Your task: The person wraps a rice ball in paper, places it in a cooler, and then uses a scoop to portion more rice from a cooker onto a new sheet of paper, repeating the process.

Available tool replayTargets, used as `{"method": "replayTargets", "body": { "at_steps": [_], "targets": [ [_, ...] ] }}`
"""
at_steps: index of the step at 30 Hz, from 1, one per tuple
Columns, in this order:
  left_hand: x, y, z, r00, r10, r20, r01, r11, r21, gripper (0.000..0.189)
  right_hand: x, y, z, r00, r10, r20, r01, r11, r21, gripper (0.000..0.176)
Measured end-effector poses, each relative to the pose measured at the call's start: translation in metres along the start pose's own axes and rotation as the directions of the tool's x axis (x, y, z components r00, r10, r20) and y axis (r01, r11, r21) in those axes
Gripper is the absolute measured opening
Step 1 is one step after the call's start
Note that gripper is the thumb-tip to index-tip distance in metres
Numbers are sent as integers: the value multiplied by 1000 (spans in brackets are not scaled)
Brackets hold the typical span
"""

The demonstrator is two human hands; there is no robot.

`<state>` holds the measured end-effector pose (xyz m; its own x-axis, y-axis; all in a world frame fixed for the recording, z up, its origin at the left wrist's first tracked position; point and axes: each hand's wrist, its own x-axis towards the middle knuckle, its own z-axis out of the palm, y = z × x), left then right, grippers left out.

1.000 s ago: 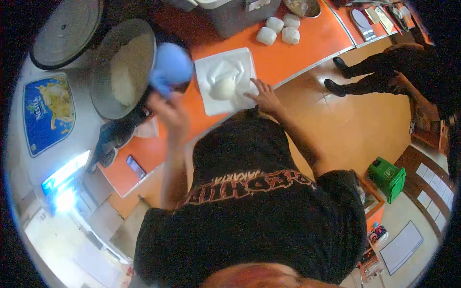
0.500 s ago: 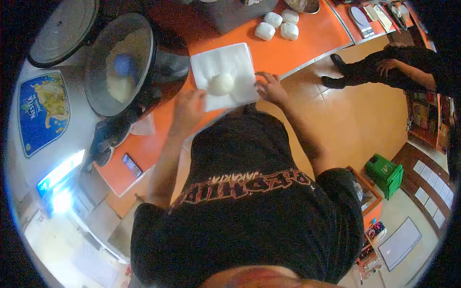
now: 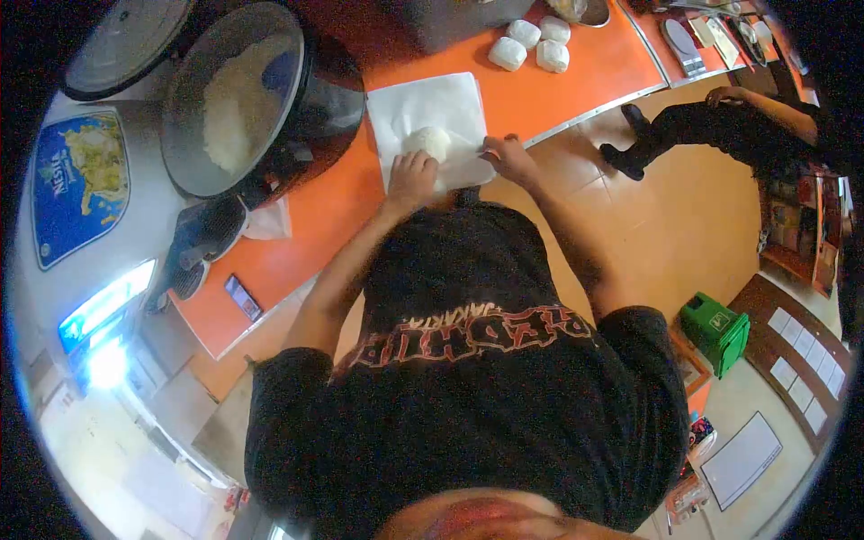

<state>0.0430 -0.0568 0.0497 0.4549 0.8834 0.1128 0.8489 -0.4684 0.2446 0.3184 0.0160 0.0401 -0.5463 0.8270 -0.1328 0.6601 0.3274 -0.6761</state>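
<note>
A round mound of white rice (image 3: pixel 428 141) sits on a white sheet of wrapping paper (image 3: pixel 454 97) at the orange counter's near edge. My left hand (image 3: pixel 414 177) lies over the near side of the paper, its fingers stretched out with the tips against the rice mound. On the other side, my right hand (image 3: pixel 509 159) pinches the paper's right edge between thumb and fingers. To the left stands a large round rice container (image 3: pixel 184 148), uncovered, with loose white rice and a blue scoop (image 3: pixel 281 72) inside.
Several wrapped white packets (image 3: pixel 508 54) are grouped at the back of the counter (image 3: pixel 576 85). A phone (image 3: pixel 243 298) lies at its left end. A scale (image 3: pixel 681 47) is at the back right. Another person's legs (image 3: pixel 693 130) extend from the right, above the tiled floor.
My left hand has moved right from the paper's left edge onto the near side of the rice mound. My right hand stays at the paper's right edge. The view has shifted slightly.
</note>
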Motion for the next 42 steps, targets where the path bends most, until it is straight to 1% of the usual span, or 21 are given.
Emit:
{"method": "replayTargets", "body": {
  "at_steps": [3, 5, 6, 8, 9, 12, 15, 17, 18, 20, 21, 22, 24, 27, 28, 29, 31, 33, 36, 39, 42],
  "targets": [
    [-11, -12, -5, 999, -37, -8, 37, 999, -18, 24, -11, 9, 2, 999, 2, 37, 5, 984, -180, 17],
    [-25, -21, -1, 996, -60, -60, 55, 995, -84, 23, -16, 16, 12, 998, -61, -14, 60, 993, -103, 18],
    [-33, -28, 12, 990, -113, -80, 104, 988, -112, 27, -16, 17, 15, 995, -93, -42, 91, 994, -66, 18],
    [-45, -43, 44, 970, -214, -119, 192, 966, -171, 34, -16, -5, 4, 995, -66, -75, 73, 993, 97, 19],
    [-43, -39, 38, 978, -183, -102, 165, 973, -161, 35, -18, -14, 1, 995, -48, -88, 64, 982, 179, 20],
    [-36, -25, 10, 995, -75, -69, 66, 989, -129, 38, -17, -3, 16, 952, -284, -117, 266, 953, -145, 26],
    [-35, -26, 1, 993, 85, -83, -93, 990, -107, 34, -15, 9, 15, 947, -255, 196, 302, 916, -265, 32],
    [-37, -29, -5, 972, 206, -111, -218, 970, -105, 29, -17, 2, 9, 941, -168, 294, 274, 887, -372, 30],
    [-36, -22, -20, 962, 154, -224, -190, 970, -150, 26, -19, -5, 6, 933, -123, 338, 268, 865, -424, 29],
    [-23, -8, -85, 898, 43, -439, -157, 962, -226, 20, -24, -3, 20, 942, -328, 73, 330, 859, -391, 24],
    [-16, -9, -124, 819, 9, -574, -170, 959, -227, 17, -27, -2, 28, 908, -413, -67, 360, 853, -377, 22],
    [-11, -13, -164, 722, -31, -691, -180, 956, -232, 14, -28, -8, 29, 900, -432, -64, 374, 838, -398, 21],
    [1, -34, -232, 655, -185, -733, -87, 945, -316, 12, -27, -18, 28, 882, -469, -52, 400, 801, -445, 20],
    [3, -34, -267, 729, -463, -505, 202, 849, -487, 11, -18, -4, 33, 907, -420, 20, 402, 853, -332, 17],
    [6, -29, -260, 863, -285, -418, 97, 904, -417, 13, -16, -3, 33, 938, -347, 12, 343, 921, -185, 17],
    [11, -21, -245, 949, -90, -303, -27, 932, -362, 15, -16, -3, 33, 963, -268, 16, 268, 963, -34, 19],
    [4, -21, -172, 999, 38, -39, -49, 945, -324, 24, -11, -3, 33, 982, -188, 25, 187, 982, 42, 16],
    [-6, -12, -104, 993, 51, 103, -17, 952, -305, 34, -6, -2, 39, 983, -183, 18, 184, 978, -102, 6],
    [-21, -13, -11, 992, 29, 125, -3, 979, -206, 40, 5, -4, 46, 992, -129, 1, 128, 984, -127, 9],
    [-21, -5, 16, 1000, -21, 22, 25, 988, -150, 36, 4, -29, 32, 985, -85, -152, 127, 947, 294, 12],
    [-14, -33, 19, 984, 122, 129, -128, 991, 36, 26, 7, -27, 30, 997, -1, -81, 26, 953, 303, 16]
  ]
}}
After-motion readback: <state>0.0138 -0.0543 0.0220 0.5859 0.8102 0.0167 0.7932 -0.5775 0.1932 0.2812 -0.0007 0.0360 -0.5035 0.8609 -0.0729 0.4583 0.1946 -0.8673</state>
